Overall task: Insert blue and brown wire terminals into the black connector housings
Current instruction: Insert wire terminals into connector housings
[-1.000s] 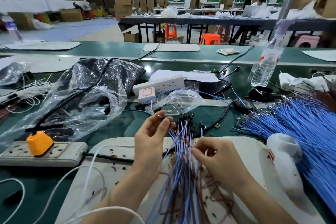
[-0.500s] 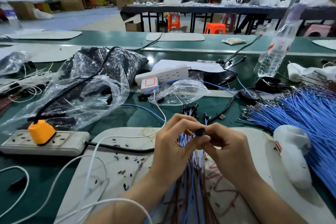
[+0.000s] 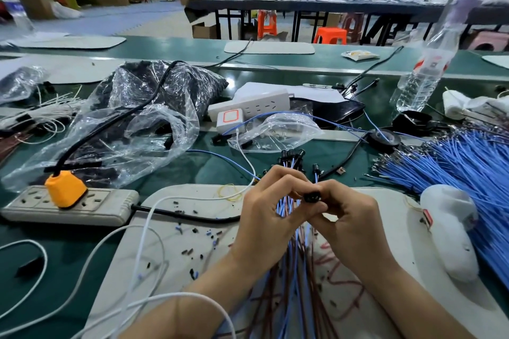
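A small black plastic connector housing (image 3: 311, 197) is pinched in a narrow grip by left hand (image 3: 271, 215) and right hand (image 3: 351, 221), above the blue and brown wire bundle (image 3: 293, 278). A wire pushed in crooked could be bent or left unlatched.

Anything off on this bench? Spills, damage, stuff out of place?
Nothing damaged that I can see. Small dark and blue bits lie scattered over the white mat, like spilled parts or offcuts. A white cable loops across the same mat. A water bottle stands upright near the white power strip.
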Demonstrator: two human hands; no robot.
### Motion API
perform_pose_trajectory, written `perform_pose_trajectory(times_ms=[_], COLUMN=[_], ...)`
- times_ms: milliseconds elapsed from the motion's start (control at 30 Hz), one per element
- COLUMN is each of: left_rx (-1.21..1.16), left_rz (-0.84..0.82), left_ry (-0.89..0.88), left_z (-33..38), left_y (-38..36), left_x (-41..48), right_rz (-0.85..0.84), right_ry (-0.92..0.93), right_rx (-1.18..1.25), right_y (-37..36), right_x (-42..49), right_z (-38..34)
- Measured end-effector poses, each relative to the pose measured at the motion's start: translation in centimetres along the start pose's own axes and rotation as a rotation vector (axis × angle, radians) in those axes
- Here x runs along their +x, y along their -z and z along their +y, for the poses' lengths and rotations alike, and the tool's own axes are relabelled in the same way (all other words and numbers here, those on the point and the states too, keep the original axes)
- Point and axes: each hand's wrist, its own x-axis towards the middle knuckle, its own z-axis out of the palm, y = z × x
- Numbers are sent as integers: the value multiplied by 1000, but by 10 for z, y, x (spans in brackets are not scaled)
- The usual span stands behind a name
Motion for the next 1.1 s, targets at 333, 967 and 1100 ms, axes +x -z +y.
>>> perform_pose_trajectory(times_ms=[333,967,1100], left_rx=[7,46,54], left_rz=[-9,30,-25], left_ry=[-53,-111,-83], left_z=[1,-1,0], left_y=[0,1,1], left_x=[-1,-3,-3], right_rz=[20,-34,-61], right_ry=[32,29,92], right_rx=[-41,-126,-127], right_y=[-1,-11,-10], right_x=[1,0,-1], right_z=[0,12,10])
